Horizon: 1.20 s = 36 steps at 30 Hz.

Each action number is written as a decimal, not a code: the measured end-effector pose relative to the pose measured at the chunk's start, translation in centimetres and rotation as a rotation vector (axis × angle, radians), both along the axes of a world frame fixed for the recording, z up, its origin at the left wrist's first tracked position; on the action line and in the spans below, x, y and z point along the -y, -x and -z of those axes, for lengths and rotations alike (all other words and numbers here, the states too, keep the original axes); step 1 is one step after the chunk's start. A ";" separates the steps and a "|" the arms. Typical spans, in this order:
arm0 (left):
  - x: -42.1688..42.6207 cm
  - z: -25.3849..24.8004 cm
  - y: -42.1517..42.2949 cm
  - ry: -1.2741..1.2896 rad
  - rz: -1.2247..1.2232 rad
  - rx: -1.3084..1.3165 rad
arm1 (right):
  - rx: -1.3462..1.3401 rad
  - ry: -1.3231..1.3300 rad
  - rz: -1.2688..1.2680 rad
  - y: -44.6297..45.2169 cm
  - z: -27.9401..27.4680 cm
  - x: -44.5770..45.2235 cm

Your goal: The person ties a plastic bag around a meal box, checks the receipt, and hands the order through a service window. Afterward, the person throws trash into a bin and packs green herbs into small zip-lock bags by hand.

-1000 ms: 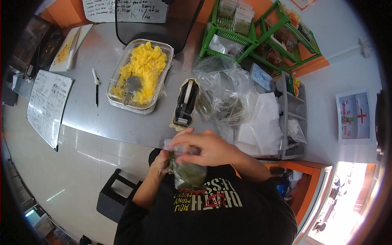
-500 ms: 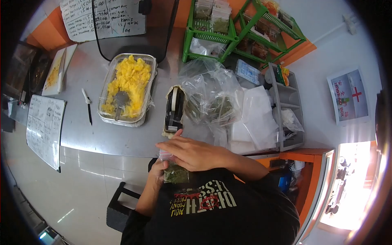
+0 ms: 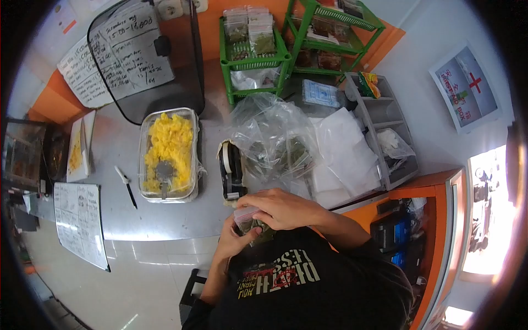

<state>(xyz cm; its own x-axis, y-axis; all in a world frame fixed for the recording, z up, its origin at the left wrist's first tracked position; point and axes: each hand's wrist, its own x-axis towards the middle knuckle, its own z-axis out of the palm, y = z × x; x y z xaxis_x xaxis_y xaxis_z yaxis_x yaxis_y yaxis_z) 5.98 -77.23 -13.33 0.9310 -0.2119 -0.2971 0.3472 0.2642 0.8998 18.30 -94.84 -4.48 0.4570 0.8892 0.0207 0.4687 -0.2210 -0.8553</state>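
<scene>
Close to my shirt, at the counter's front edge, I hold a small clear zip bag (image 3: 246, 219) with dried green herb-like bits inside. My left hand (image 3: 233, 237) pinches its lower left side, thumb across the front. Over the top of the bag, my right hand (image 3: 281, 209) is closed with its fingers at the zip strip; its fingertips are partly hidden. Just beyond my hands sits a black tape dispenser (image 3: 231, 169). Beside it on the right lies a large clear plastic bag (image 3: 275, 137) with more green leafy stuff in it.
A tray (image 3: 144, 190) of yellow crumbly food with a spoon stands left of the dispenser, near a marker (image 3: 126, 187). White sheets (image 3: 344, 159) and a grey divided organiser (image 3: 391, 132) lie right. Green racks (image 3: 256, 60) with filled packets stand behind.
My right hand has shifted from across the bag to its top edge, and my left thumb now presses on its front. The view has turned, so the counter appears lower.
</scene>
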 end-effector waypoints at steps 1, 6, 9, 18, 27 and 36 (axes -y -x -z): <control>0.0 -0.1 -0.4 0.024 -0.022 0.038 | 0.009 0.006 0.004 -0.3 -0.4 0.3; 1.3 -2.9 -3.8 0.431 -0.205 0.217 | 0.309 -0.088 0.288 -7.7 -5.4 0.9; -0.2 -1.7 -4.5 0.293 -0.184 0.261 | 0.466 -0.213 0.401 -16.8 -8.9 -0.8; -3.1 -0.5 -3.0 0.115 -0.519 0.119 | 0.661 0.056 0.510 -39.8 -1.5 -8.8; -4.4 -0.2 -4.4 0.103 -0.523 0.110 | 0.728 0.173 0.562 -43.4 -1.0 -9.5; -3.6 -0.9 -4.0 0.035 -0.503 0.175 | 0.711 -0.282 0.628 -30.3 -6.8 -4.8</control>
<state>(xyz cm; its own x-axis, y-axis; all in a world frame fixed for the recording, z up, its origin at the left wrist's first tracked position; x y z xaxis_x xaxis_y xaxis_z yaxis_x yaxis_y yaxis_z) 9.94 -73.60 -12.41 0.9554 0.2660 -0.1285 0.0152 0.3900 0.9207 48.62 -90.02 2.32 0.6430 0.4105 0.6466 0.7611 -0.4369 -0.4795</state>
